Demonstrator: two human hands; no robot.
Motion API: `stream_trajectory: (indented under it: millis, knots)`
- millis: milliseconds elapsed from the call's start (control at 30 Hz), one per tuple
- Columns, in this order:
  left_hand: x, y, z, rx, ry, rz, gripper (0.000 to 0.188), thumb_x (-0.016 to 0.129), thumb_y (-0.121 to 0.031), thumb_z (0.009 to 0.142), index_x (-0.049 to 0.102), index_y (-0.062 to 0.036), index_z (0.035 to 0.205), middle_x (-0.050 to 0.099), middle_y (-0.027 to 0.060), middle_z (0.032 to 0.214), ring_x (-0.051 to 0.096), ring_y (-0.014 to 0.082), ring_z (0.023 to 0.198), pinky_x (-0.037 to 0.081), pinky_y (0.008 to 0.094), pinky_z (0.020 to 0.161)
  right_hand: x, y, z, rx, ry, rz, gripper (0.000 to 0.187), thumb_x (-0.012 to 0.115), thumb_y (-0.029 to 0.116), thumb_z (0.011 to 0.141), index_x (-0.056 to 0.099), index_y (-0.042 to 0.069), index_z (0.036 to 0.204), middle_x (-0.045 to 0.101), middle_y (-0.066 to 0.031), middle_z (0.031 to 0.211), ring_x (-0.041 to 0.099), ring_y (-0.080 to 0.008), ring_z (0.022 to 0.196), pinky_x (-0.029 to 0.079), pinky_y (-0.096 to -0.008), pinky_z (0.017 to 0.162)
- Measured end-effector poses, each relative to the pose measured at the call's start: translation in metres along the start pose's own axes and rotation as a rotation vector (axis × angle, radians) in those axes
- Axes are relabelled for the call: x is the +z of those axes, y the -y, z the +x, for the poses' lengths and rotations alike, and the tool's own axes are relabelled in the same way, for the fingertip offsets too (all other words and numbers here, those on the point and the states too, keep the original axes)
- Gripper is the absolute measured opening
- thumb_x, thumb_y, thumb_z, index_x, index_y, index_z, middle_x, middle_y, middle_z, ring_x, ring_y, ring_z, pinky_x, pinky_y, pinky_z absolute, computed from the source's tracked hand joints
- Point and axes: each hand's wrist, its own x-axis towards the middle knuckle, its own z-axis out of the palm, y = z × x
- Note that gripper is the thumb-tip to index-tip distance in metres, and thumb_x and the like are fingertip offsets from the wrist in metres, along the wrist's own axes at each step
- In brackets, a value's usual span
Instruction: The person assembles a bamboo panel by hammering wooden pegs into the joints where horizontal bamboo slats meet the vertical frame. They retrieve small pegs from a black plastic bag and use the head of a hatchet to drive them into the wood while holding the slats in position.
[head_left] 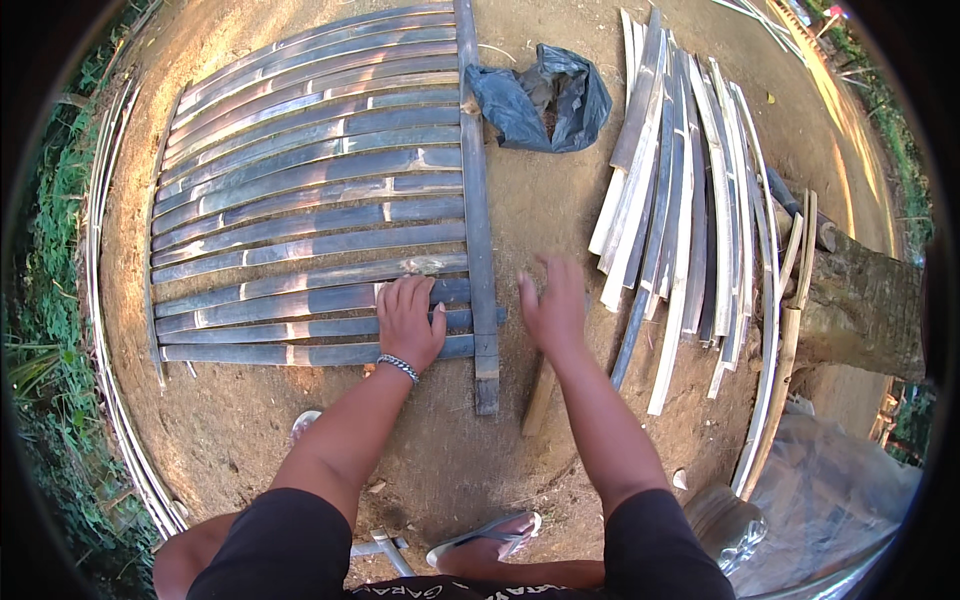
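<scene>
A panel of dark bamboo slats (330, 222) lies on the ground, its slats running left to right. Their right ends meet a long dark bamboo crosspiece (479, 240); a thinner strip crosses their left ends. My left hand (408, 318), with a chain bracelet on its wrist, rests palm down over the nearest slats, a little left of the crosspiece. Its fingers lie across the bamboo with the thumb apart. To the right of the crosspiece, my right hand (556, 308) hovers empty, fingers and thumb spread. Partly beneath that forearm lies a wooden stick (539, 398).
A black plastic bag (548, 100) sits beyond the crosspiece. Loose split bamboo strips (690, 200) are heaped at the right, near a log (855, 310). Clear plastic sheeting (825, 490) lies lower right. A metal tool (388, 550) is beside my sandalled foot (485, 540). Long poles (97, 270) border the left.
</scene>
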Motion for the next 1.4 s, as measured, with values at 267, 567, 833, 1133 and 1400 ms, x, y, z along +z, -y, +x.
stream_trajectory:
  millis: [267,567,833,1133,1400]
  knots:
    - [0.004,-0.003,0.001,-0.012,0.018,0.022,0.047,0.068,-0.022,0.090,0.060,-0.0052,0.133,0.060,0.0139,0.134,0.048,0.0362,0.135,0.028,0.0568,0.122,0.028,-0.046,0.215,0.026,-0.192,0.049,0.026,0.064,0.014,0.096,0.074,0.002,0.117,0.073,-0.0247,0.120,0.070,-0.0403,0.110,0.054,-0.0468,0.098]
    - [0.005,0.002,-0.002,-0.025,0.014,-0.006,0.050,0.069,-0.024,0.090,0.061,-0.0061,0.136,0.059,0.0133,0.134,0.048,0.0352,0.136,0.028,0.0577,0.122,0.069,-0.103,0.295,0.109,0.251,-0.578,0.031,0.054,0.019,0.101,0.074,0.011,0.123,0.071,-0.0158,0.133,0.068,-0.0305,0.124,0.054,-0.0412,0.105]
    - [0.006,0.002,-0.001,-0.024,0.023,-0.025,0.050,0.068,-0.024,0.090,0.061,-0.0061,0.136,0.059,0.0124,0.134,0.047,0.0347,0.137,0.027,0.0587,0.122,0.053,-0.114,0.301,0.172,0.166,-0.444,0.031,0.057,0.033,0.100,0.078,0.016,0.116,0.074,-0.0161,0.124,0.070,-0.0359,0.118,0.056,-0.0447,0.101]
    - [0.005,0.003,-0.002,-0.023,0.028,-0.016,0.050,0.067,-0.022,0.089,0.061,-0.0058,0.136,0.059,0.0122,0.134,0.047,0.0342,0.138,0.027,0.0583,0.123,0.037,-0.092,0.309,0.172,-0.072,-0.245,0.025,0.066,0.032,0.089,0.083,0.020,0.103,0.079,-0.0139,0.109,0.074,-0.0367,0.105,0.058,-0.0425,0.095]
    - [0.008,0.001,-0.001,-0.008,0.020,-0.045,0.051,0.066,-0.017,0.086,0.060,-0.0065,0.135,0.059,0.0127,0.136,0.047,0.0348,0.139,0.026,0.0580,0.124,0.022,-0.107,0.288,0.270,-0.160,0.214,0.022,0.074,0.025,0.090,0.082,0.010,0.104,0.078,-0.0054,0.087,0.072,-0.0144,0.077,0.055,-0.0300,0.070]
